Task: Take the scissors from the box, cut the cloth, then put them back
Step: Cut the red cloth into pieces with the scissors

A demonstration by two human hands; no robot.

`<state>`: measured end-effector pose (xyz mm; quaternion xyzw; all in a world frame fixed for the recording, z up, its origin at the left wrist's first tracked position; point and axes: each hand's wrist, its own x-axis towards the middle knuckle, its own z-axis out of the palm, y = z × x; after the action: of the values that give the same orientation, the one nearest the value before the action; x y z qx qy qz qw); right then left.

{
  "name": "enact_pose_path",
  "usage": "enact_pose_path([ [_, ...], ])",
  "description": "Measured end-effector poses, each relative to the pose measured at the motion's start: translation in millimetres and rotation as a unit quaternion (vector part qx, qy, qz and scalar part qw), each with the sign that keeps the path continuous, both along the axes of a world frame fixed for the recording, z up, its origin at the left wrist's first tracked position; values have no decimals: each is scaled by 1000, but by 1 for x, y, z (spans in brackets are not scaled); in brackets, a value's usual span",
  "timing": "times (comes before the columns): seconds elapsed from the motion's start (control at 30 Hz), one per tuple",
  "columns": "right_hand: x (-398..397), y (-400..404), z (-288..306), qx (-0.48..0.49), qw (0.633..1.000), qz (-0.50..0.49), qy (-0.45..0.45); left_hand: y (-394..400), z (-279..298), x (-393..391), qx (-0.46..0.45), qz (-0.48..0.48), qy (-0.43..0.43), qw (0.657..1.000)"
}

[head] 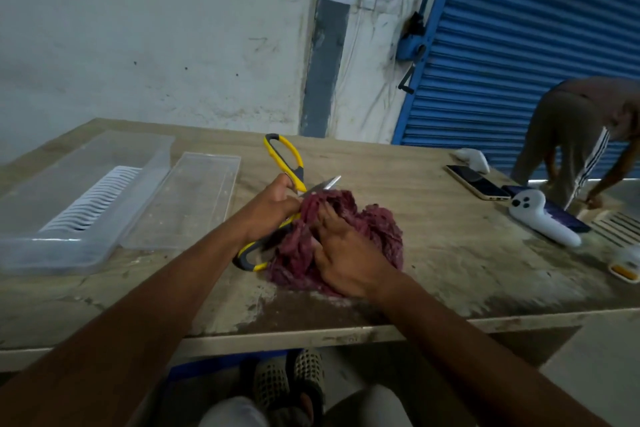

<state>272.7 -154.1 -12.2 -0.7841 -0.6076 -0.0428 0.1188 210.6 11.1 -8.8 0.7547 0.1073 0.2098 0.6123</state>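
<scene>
Head view: left hand [273, 199] fingers wrapped round scissors [287, 184] at the pivot, blades apart over cloth [363, 229]. Right hand [346, 253] fingers pinch cloth w/ bunch steadied on surface [450, 253] for cutting. Box [83, 204] open at left, ready for return.

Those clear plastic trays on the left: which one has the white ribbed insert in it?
The bigger, deeper box at the far left holds the white ribbed insert. The flat lid beside it, nearer the scissors, holds nothing visible.
</scene>
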Motion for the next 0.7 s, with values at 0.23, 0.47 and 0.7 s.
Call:
enact_pose_path([
  [0.23,-5,-8,0,-36,997,-16,-63,6,-3,-3,7,-8,25,1000],
  [0.47,-10,-51,25,-107,992,3,-72,1,0,-6,-19,-22,28,999],
  [0.7,-4,11,2,-22,999,-25,-37,-10,4,-4,-55,1,-26,998],
])
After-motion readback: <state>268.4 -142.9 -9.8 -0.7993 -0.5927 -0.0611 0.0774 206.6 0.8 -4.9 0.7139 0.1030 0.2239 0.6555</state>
